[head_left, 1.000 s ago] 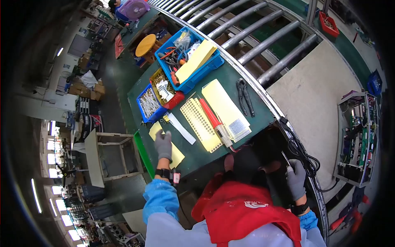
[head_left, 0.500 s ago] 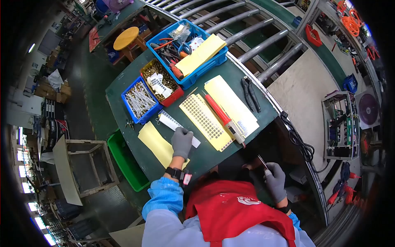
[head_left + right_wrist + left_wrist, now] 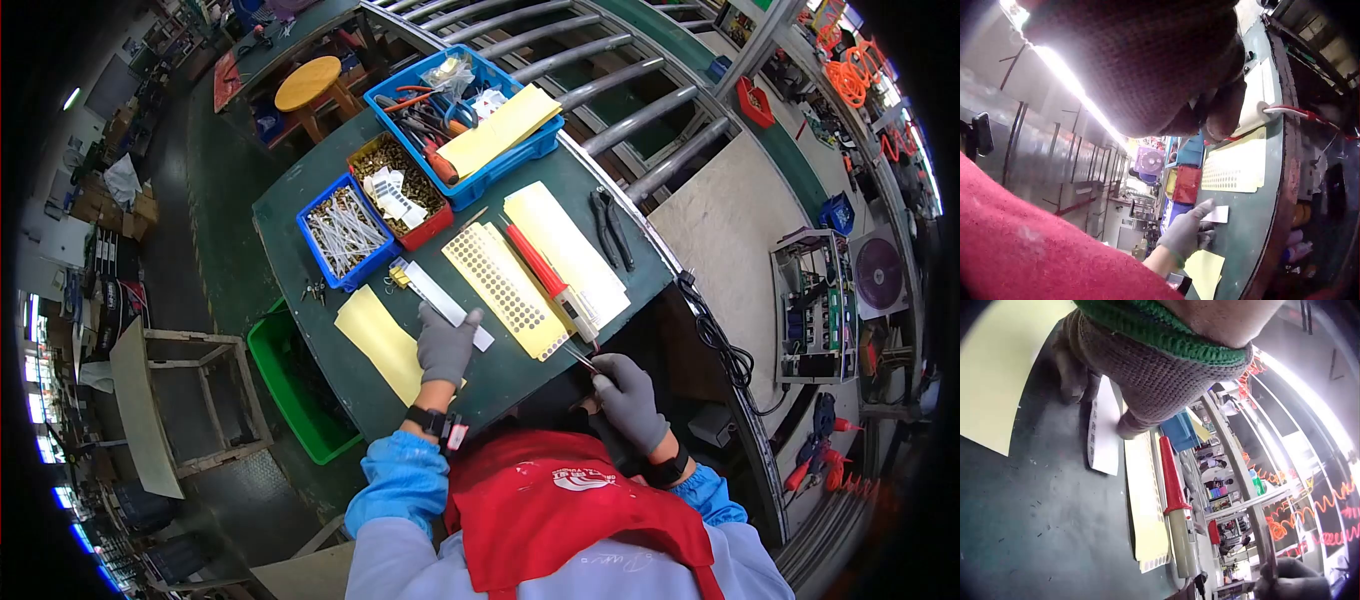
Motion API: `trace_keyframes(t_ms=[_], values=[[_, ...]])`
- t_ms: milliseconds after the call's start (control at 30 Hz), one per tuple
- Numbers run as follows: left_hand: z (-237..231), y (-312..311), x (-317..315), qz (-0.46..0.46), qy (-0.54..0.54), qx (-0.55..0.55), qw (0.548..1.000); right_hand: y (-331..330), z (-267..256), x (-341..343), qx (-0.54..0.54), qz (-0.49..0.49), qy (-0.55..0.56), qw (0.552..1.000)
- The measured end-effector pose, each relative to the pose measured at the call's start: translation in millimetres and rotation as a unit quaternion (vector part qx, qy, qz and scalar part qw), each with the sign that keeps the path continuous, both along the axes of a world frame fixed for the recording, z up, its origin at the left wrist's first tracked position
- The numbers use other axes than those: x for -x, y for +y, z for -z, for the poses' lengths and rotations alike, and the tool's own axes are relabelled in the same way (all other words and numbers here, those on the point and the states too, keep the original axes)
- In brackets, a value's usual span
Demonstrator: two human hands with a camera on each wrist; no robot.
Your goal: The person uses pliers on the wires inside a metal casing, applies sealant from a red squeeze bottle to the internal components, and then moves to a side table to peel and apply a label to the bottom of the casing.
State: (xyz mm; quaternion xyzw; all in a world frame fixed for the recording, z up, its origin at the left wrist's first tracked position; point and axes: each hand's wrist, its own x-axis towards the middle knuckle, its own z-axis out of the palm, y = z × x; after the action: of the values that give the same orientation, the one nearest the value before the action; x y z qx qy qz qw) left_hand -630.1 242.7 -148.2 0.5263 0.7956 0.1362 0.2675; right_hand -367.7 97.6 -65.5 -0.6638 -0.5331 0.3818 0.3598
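Note:
My gloved left hand point(image 3: 445, 345) is over the lower end of a white strip point(image 3: 436, 296) on the green table, thumb on one side and fingers on the other, gripping it. Small dark marks line one edge of the strip point(image 3: 1104, 434) in the left wrist view. In my gloved right hand point(image 3: 632, 400) are slim metal tweezers point(image 3: 581, 359), their tip near the table's front edge. A yellow sheet point(image 3: 385, 345) lies left of the strip. To its right rest a dotted yellow sheet point(image 3: 505, 290) and a red-handled soldering iron point(image 3: 548, 275).
Behind the strip stand a blue bin of white ties point(image 3: 345, 235), a red bin point(image 3: 425, 232) of brass-coloured parts and a blue tool crate point(image 3: 480, 190). Black pliers point(image 3: 610, 228) lie at the right. A green tub point(image 3: 290, 390) sits below the table's left edge; a roller conveyor point(image 3: 640, 115) runs behind.
My left hand has moved right from the yellow sheet onto the white strip. My right hand has brought the tweezers up and left to the table's front edge.

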Motion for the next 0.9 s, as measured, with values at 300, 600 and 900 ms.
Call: trace_keyframes(t_ms=[300,600,900], values=[[1.5,-23.2,7.1,-0.009,-0.171,-0.049,0.984,-10.5,-2.4,-1.5,0.087,0.046,0.057,0.994],[10.1,5.3,-24.8,0.035,0.043,0.009,0.998,-6.3,9.0,8.3,0.059,0.013,0.045,0.997],[1.0,-25.2,0.5,0.007,-0.169,-0.176,0.97,-19.3,-0.9,-3.6,0.148,0.087,0.138,0.975]])
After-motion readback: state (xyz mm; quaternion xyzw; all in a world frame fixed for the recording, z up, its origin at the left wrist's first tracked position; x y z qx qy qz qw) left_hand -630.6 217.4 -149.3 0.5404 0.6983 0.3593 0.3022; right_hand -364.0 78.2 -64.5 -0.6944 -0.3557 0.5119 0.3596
